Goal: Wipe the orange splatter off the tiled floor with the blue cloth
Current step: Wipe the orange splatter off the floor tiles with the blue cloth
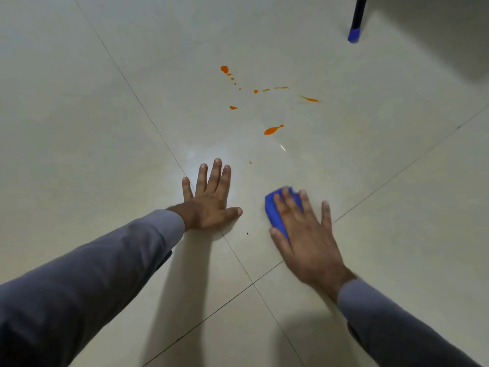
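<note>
Orange splatter (272,130) lies scattered over the pale tiled floor (105,128) in several drops and streaks, from the far blob (224,69) to a thin streak at the right (309,99). My right hand (304,229) presses flat on the folded blue cloth (274,211), which lies on the floor nearer than the splatter and apart from it. The cloth shows only past my fingers and thumb. My left hand (209,200) rests flat on the floor with fingers spread, holding nothing, left of the cloth.
A dark furniture leg with a blue foot cap (354,35) stands at the far right, with a shadowed area beside it. Dark grout lines cross between my hands. A tiny dark speck (247,233) lies on the tile.
</note>
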